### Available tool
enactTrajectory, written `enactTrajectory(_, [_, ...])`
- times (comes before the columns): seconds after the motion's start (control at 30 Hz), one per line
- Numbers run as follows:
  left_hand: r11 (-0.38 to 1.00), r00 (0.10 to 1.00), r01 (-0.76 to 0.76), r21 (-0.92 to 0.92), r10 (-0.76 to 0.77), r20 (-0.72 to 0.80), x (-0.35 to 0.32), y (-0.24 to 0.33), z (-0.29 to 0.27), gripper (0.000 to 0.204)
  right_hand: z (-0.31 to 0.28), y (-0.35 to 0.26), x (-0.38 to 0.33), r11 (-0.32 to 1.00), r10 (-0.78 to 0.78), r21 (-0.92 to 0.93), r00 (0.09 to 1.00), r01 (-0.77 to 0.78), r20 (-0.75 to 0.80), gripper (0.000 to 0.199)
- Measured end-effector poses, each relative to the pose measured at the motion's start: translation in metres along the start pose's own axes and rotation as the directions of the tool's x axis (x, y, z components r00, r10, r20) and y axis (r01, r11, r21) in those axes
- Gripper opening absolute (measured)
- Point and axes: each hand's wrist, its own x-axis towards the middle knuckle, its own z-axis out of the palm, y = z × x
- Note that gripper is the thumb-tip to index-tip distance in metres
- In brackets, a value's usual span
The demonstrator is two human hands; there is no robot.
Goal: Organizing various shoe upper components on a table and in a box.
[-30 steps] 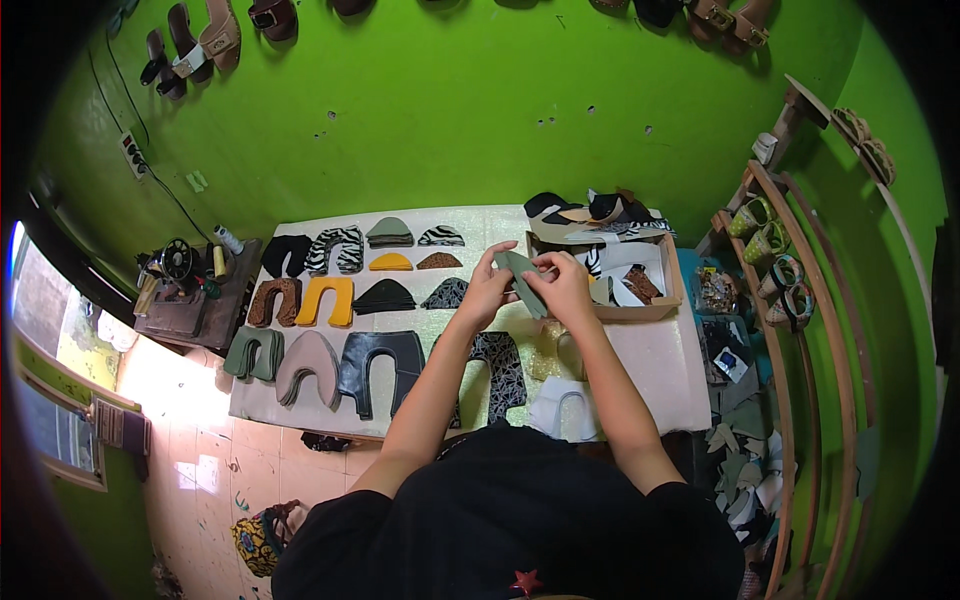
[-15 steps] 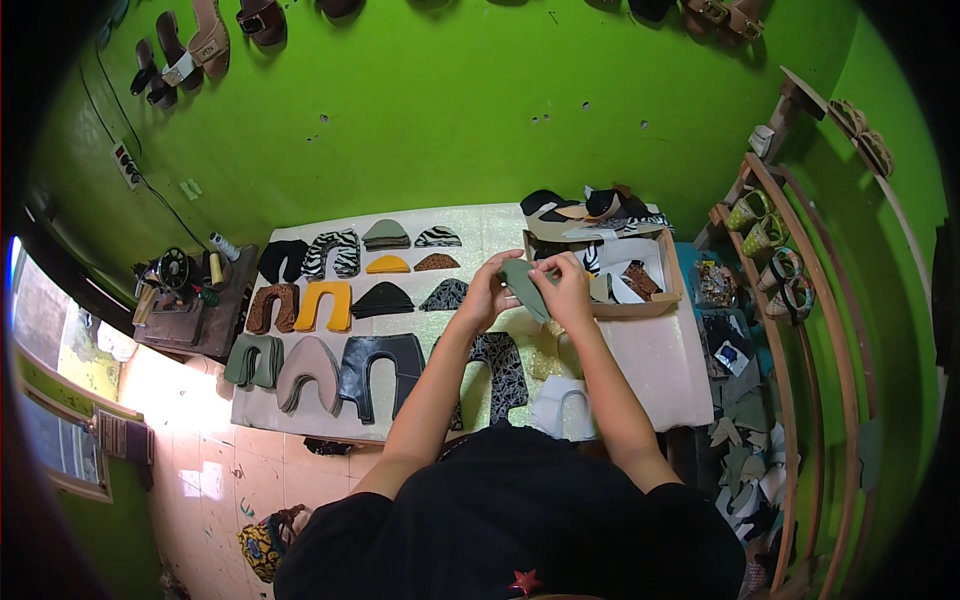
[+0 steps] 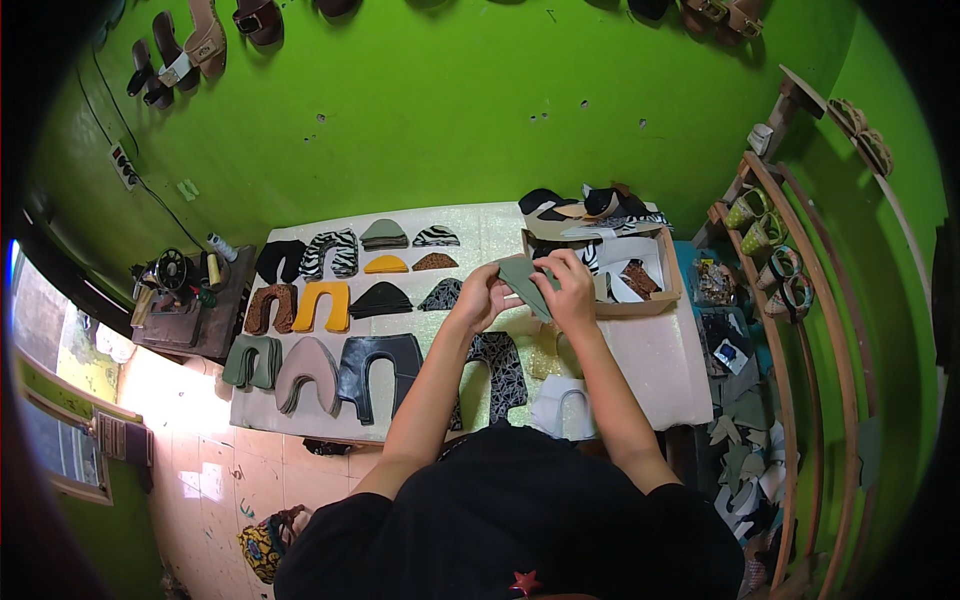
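Observation:
Between my two hands, above the table's middle, is a folded-looking piece of olive green shoe-upper material (image 3: 524, 285). My left hand (image 3: 484, 298) grips its left edge, thumb and fingers closed on it. On the other side my right hand (image 3: 569, 290) pinches the upper right edge. Left of my hands lie cut pieces in rows: a patterned grey half-round stack (image 3: 441, 295), a black half-round stack (image 3: 382, 300) and a yellow U-shaped stack (image 3: 321, 306). Under my forearms are a black-and-grey patterned U-shaped piece (image 3: 505, 372) and a white piece (image 3: 563, 407).
An open cardboard box (image 3: 640, 305) with cut scraps stands right of my hands. A sewing machine (image 3: 172, 272) sits on a small table at the left. Wooden racks (image 3: 790, 340) with sandals rise on the right, above scraps (image 3: 745, 450). More sandals (image 3: 207, 45) hang on the green wall.
My right hand's fingers have shifted slightly on the green piece, which stays between both hands. The things on the table have not moved.

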Motion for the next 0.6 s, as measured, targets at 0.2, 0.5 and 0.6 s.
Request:
enactTrajectory(0.2, [0.998,1.000,-0.011,0.056,0.012,-0.013,-0.003,0.002,0.001,0.043,-0.001,-0.002,0.001,0.995,0.053,0.076,0.991,-0.062,0.123,0.016])
enactTrajectory(0.5, [1.000,1.000,-0.016,0.022,0.016,0.020,-0.006,0.007,0.005,0.044,-0.002,0.006,-0.002,0.934,0.125,0.333,0.991,-0.130,0.038,0.013])
enactTrajectory(0.6, [0.999,1.000,-0.012,0.045,0.012,0.003,-0.007,0.009,0.005,0.044,-0.007,0.011,0.000,0.842,0.310,0.457,0.950,-0.288,0.028,0.010])
